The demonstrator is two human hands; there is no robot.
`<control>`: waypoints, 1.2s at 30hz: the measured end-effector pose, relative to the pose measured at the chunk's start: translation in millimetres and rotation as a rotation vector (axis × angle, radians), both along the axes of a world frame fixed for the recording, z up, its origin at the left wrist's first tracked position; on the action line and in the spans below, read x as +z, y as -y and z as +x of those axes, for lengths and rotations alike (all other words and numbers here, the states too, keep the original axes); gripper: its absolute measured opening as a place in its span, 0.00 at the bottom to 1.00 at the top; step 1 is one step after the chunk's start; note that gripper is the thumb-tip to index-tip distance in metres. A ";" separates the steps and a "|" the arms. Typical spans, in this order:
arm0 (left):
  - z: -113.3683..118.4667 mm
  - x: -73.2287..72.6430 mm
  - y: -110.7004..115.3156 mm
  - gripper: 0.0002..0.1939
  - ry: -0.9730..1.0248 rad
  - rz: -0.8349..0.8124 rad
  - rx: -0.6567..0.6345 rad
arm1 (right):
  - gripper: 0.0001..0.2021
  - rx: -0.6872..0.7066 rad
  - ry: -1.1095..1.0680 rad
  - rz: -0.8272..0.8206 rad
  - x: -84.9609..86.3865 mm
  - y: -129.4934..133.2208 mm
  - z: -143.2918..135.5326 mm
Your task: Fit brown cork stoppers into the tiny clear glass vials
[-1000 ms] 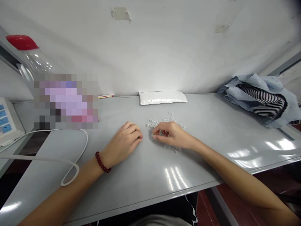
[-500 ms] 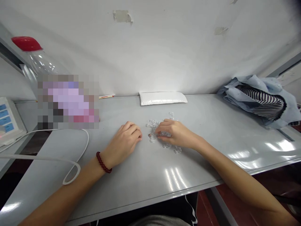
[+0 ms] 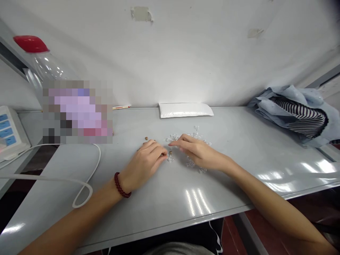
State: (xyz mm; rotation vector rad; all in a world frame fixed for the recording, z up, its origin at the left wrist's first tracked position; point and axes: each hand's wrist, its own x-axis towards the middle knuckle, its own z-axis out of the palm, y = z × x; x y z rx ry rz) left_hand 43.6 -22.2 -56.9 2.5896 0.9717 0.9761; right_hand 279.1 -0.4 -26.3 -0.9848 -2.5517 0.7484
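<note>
Tiny clear pieces [image 3: 174, 137], seemingly little glass bottles, lie in a loose cluster on the grey table [image 3: 156, 216]. One small clear bottle with a brown stopper [image 3: 170, 153] stands apart at the cluster's near left. My left hand [image 3: 147, 161] has thumb and forefinger pressed together right beside it; whatever they pinch is hidden. Just behind that hand is a small brown stopper [image 3: 146, 138], with others partly covered by the knuckles. My right hand [image 3: 198, 150] rests over the cluster, forefinger stretched to the left and thumb apart, with nothing visible in its grasp.
A padded white packet [image 3: 186, 110] lies against the wall. Blue fabric with a striped lining [image 3: 305, 111] is bunched at the right. To the left are a red-capped clear bottle [image 3: 47, 65], a blurred-out item, a power strip [image 3: 9, 132] and a looping white cable [image 3: 90, 193].
My left hand has moved right, up to the stoppered bottle, uncovering brown stoppers behind it. My right hand has raised its fingers off the clear pieces and extended its forefinger.
</note>
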 end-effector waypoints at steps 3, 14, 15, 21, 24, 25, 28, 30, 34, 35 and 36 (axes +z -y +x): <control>2.2 3.6 2.9 0.03 0.085 0.011 0.016 | 0.15 -0.046 -0.174 -0.124 -0.6 0.7 -3.1; 11.7 13.0 13.7 0.04 0.236 0.035 -0.029 | 0.09 -0.159 -0.546 -0.725 -3.3 11.1 -16.0; 12.0 13.4 14.2 0.04 0.242 0.030 -0.031 | 0.09 -0.146 -0.554 -0.736 -3.2 10.8 -15.5; 13.0 14.1 16.3 0.05 0.267 0.009 -0.045 | 0.11 -0.095 -0.560 -0.810 -2.8 9.5 -14.6; 13.7 14.8 16.6 0.05 0.269 0.047 -0.077 | 0.11 -0.103 -0.549 -0.814 -3.0 10.8 -16.3; 13.8 15.2 16.5 0.05 0.265 0.057 -0.084 | 0.12 -0.107 -0.549 -0.819 -3.4 11.3 -17.0; 13.0 16.0 15.6 0.05 0.245 0.067 -0.077 | 0.13 -0.125 -0.567 -0.854 -5.3 12.4 -18.5; 12.0 15.5 14.8 0.05 0.227 0.072 -0.060 | 0.13 -0.142 -0.577 -0.875 -6.8 13.3 -19.4; 10.0 12.8 13.5 0.06 0.172 0.118 -0.068 | 0.14 -0.177 -0.580 -0.878 -8.5 15.8 -21.9; 9.7 12.3 13.3 0.07 0.163 0.125 -0.067 | 0.14 -0.179 -0.578 -0.876 -8.4 16.3 -22.4; 9.6 12.0 13.1 0.07 0.158 0.127 -0.062 | 0.15 -0.177 -0.574 -0.878 -8.1 16.6 -22.7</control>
